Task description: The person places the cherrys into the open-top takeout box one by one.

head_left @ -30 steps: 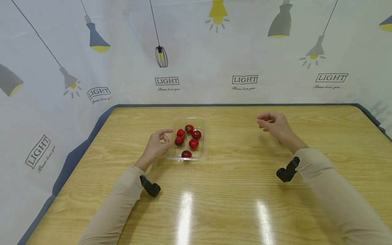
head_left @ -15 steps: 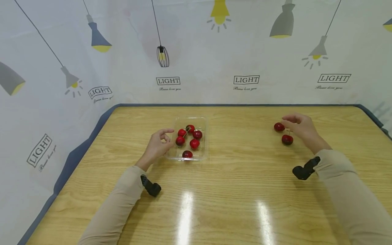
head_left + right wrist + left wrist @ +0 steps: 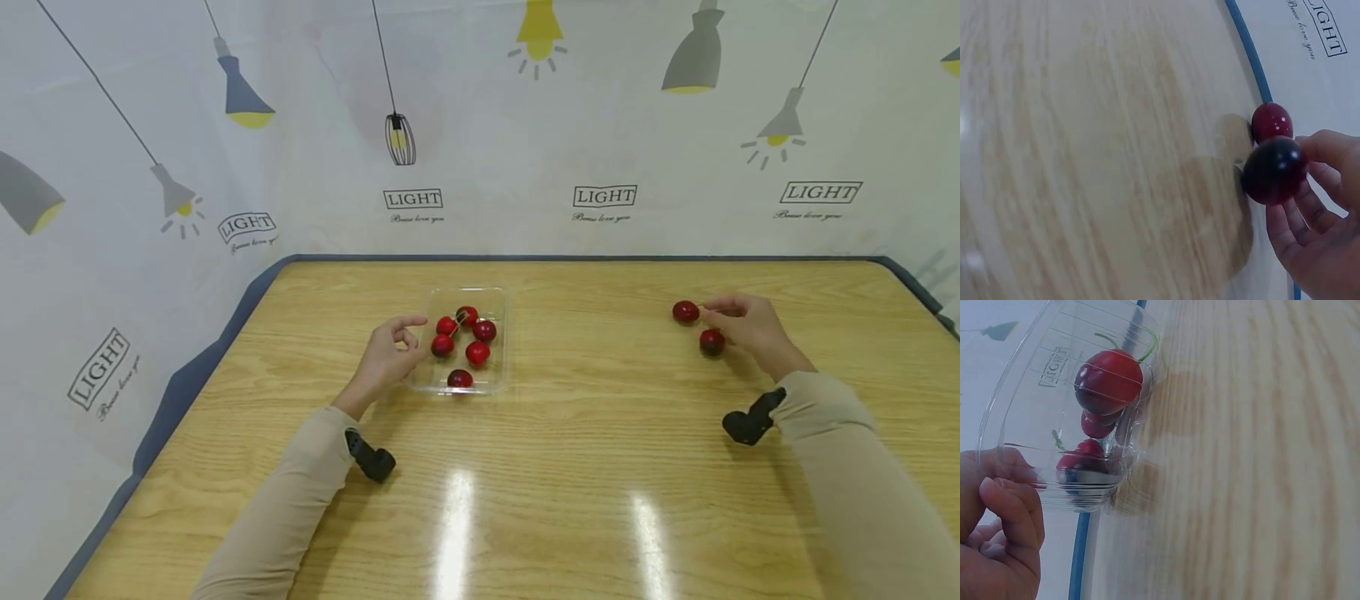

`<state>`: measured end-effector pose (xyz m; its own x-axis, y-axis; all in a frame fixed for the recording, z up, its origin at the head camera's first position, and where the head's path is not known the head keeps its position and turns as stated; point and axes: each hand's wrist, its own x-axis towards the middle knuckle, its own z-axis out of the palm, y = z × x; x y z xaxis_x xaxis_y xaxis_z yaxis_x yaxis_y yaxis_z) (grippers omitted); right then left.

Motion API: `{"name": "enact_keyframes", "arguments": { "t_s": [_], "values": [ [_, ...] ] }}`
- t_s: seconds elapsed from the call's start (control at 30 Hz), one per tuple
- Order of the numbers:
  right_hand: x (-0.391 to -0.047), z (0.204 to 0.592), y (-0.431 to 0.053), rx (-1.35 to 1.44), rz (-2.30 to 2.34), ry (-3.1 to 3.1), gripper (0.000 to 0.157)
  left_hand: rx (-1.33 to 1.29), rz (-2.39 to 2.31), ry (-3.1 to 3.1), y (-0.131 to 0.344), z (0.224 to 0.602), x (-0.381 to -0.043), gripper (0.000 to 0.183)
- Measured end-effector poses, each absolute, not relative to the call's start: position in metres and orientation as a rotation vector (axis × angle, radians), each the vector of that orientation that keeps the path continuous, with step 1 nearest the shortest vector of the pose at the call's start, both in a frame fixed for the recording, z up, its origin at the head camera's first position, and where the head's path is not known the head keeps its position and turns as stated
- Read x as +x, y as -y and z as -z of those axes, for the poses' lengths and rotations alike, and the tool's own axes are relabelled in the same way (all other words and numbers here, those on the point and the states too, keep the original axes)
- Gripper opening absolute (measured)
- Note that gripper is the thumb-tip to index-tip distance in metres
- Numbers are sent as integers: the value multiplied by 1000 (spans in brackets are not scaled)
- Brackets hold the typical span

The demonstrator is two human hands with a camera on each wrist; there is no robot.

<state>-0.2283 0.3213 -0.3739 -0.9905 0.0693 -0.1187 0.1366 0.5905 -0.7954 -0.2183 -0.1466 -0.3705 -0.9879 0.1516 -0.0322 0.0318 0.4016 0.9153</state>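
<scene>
My left hand (image 3: 390,350) pinches the left rim of a clear plastic container (image 3: 498,333). Through its wall in the left wrist view, part of the fingers shows beside the thumb. Inside the container lie several red cherries (image 3: 1110,381), some with green stems. Over the right side of the table, my right hand (image 3: 750,325) has thumb and forefinger together above a dark red cherry (image 3: 711,342), gripping it by its stem end. In the right wrist view this cherry (image 3: 1274,170) covers the fingertips. A second cherry (image 3: 686,312) lies just left of the fingertips.
Both hands work over a glossy wooden table (image 3: 570,467). A pale wall covering (image 3: 495,125) printed with lamps rises along its back and left side, with a blue strip (image 3: 570,257) at the table edge. Black wrist cameras (image 3: 371,458) sit on both sleeves.
My right hand has moved to the right, uncovering two cherries, then lowered slightly; the nearer cherry has shifted a little right with it. My left hand and the container stay in place.
</scene>
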Motion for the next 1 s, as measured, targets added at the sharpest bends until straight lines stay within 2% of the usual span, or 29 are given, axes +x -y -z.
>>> {"name": "enact_keyframes", "arguments": {
  "t_s": [0.7, 1.0],
  "values": [
    [-231, 387, -322, 198, 1271, -2830, 40, 186, -1639, -2569, 145, 371, -219, 44],
    [-228, 389, -323, 176, 1279, -2836, 40, 215, -1643, -2561, 146, 372, -218, 44]
  ]
}}
